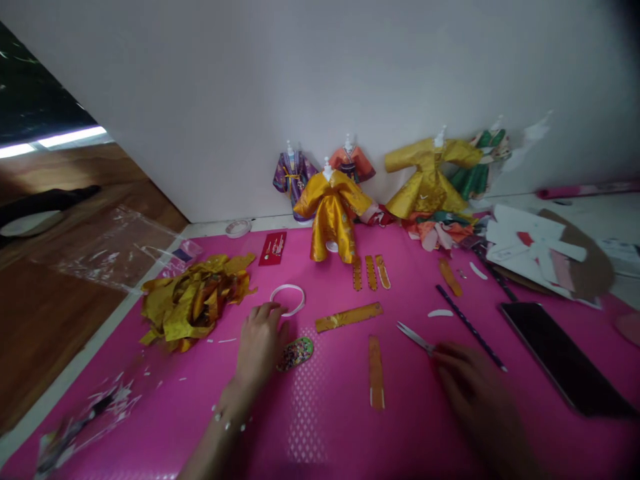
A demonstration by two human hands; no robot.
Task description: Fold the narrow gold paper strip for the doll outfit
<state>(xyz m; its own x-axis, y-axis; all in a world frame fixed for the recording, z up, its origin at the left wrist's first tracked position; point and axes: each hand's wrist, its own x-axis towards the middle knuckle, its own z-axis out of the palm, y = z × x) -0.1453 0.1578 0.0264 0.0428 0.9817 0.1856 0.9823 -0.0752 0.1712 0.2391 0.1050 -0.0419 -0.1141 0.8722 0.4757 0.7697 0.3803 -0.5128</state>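
head camera looks forward and down, near the pink mat (325, 413).

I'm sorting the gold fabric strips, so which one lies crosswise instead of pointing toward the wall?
The long gold strip in the mat's middle, right of the white ring. It lies nearly sideways; the others run toward the wall.

No legible text from my feed. Red card (273, 248) on pink bench (330, 427) carries white print and small logo, too blurred to read.

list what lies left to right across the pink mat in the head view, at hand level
gold scrap pile → left hand → gold strip → scissors → right hand → phone
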